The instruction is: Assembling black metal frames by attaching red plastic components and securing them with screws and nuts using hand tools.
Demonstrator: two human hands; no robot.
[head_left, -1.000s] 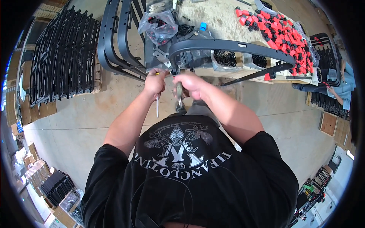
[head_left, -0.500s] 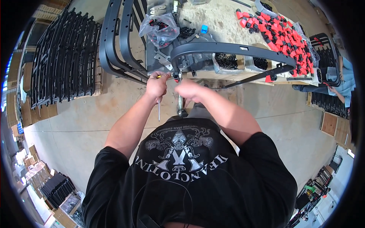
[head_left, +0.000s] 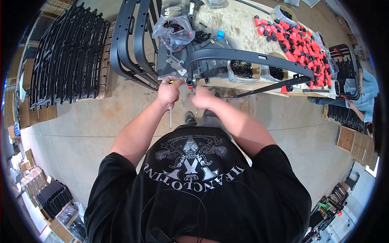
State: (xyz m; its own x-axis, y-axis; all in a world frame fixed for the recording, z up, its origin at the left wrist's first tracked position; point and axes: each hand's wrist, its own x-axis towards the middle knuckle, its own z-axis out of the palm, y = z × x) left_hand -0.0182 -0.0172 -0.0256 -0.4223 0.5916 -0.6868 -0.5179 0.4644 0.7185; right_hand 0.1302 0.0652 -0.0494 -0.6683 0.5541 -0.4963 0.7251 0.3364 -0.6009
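Observation:
My left hand point(head_left: 168, 92) is closed round a screwdriver point(head_left: 170, 117), its long metal shaft pointing down below the fist; a bit of yellow shows by the thumb. Just right of it, at the table edge, is the end of a curved black metal frame point(head_left: 243, 53), with a small red and black piece point(head_left: 190, 86) there. My right hand point(head_left: 204, 98) is curled just below and right of that piece; whatever its fingers hold is hidden. The frame arches across the table's front.
More black frames point(head_left: 139, 40) stand at the left. On the worktable point(head_left: 233, 24) lie a plastic bag of parts point(head_left: 174, 32), a hammer point(head_left: 192, 10), a metal bracket point(head_left: 176, 65) and many red and black caps point(head_left: 291, 40). A person point(head_left: 366, 91) is at the far right.
My right hand has drawn slightly down and right from the frame end. My left hand has barely moved and keeps the screwdriver. The person at the far right has shifted.

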